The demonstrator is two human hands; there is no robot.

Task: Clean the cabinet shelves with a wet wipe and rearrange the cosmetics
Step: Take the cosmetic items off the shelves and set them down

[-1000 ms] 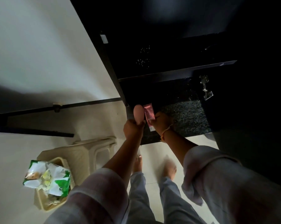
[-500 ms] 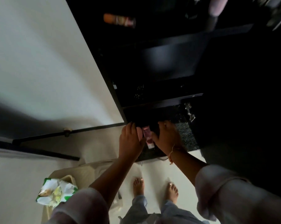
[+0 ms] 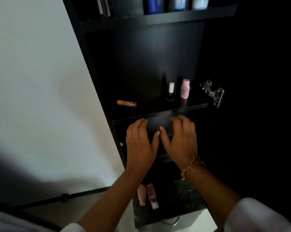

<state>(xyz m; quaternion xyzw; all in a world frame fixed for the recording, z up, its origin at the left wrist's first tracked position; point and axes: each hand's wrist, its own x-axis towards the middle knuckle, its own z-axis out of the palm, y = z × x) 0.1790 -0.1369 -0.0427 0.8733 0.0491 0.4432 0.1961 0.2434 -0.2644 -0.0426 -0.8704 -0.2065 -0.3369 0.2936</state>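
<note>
1. Head view: both hands have risen from the granite ledge (image 3: 183,196), leaving the pink tube (image 3: 141,195) and magenta tube (image 3: 151,195) there, so two cosmetics are placed.
2. Left hand (image 3: 139,141) and right hand (image 3: 179,139) are empty, fingers loosely spread at the shelf (image 3: 191,107) edge.
3. Three cosmetics sit on it: orange tube (image 3: 126,103), nail polish (image 3: 170,92), pink bottle (image 3: 185,88).

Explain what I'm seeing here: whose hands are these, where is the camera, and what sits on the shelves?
The camera is worn on a person's head, looking down at their own bare hands; there is no robot. The left hand and right hand reach toward the front edge of a dark cabinet shelf, and neither visibly holds anything. On that shelf lie an orange tube, a nail polish bottle and a pink bottle. Below, on a speckled counter, lie a pale pink item and a dark pink tube.
</note>
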